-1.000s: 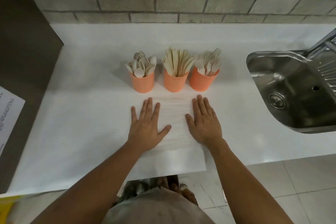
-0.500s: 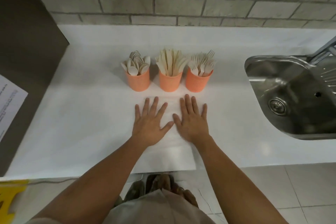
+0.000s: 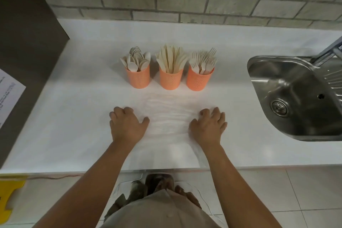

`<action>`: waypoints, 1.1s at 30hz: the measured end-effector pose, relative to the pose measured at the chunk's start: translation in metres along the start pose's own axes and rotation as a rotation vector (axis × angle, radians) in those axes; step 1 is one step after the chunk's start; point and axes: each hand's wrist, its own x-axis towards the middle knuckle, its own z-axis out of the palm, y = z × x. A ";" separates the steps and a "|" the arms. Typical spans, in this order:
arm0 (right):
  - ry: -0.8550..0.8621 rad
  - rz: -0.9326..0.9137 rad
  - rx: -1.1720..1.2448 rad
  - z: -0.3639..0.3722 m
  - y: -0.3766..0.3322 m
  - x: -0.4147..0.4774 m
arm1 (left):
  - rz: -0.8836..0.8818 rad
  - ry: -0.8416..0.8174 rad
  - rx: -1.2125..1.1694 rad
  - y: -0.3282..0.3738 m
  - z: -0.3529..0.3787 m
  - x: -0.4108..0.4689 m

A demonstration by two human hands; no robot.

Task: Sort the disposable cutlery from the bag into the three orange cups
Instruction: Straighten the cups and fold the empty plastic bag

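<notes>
One white countertop (image 3: 74,116) carries the scene, with one steel sink (image 3: 259,61) set into it at the right. One clear plastic bag (image 3: 168,131) lies flat and wrinkled on the counter in front of the cups. Its long axis runs from them toward the person, and it reaches the counter's front edge. Two bare hands rest on it, the left hand (image 3: 127,126) at its left side and the right hand (image 3: 209,127) at its right. Both have fingers curled under and thumbs pointing inward (whether they pinch the film cannot be told). Three orange cups stand in a row just beyond the bag: the left cup (image 3: 138,78) holds spoons (image 3: 136,59), the middle cup (image 3: 170,79) knives (image 3: 171,58), the right cup (image 3: 198,80) forks (image 3: 203,59). All the cutlery stands upright, handles down and heads fanning upward, packed too closely to count.
</notes>
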 end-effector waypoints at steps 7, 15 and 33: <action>-0.011 -0.090 0.792 -0.040 -0.011 0.002 | -0.092 -0.122 -0.724 0.004 -0.019 0.009; -0.525 0.225 1.090 -0.056 0.012 -0.001 | -0.211 -0.513 -1.104 -0.010 -0.049 -0.003; -0.485 -0.141 1.310 -0.077 0.000 0.010 | -0.101 -0.455 -1.318 -0.015 -0.077 0.018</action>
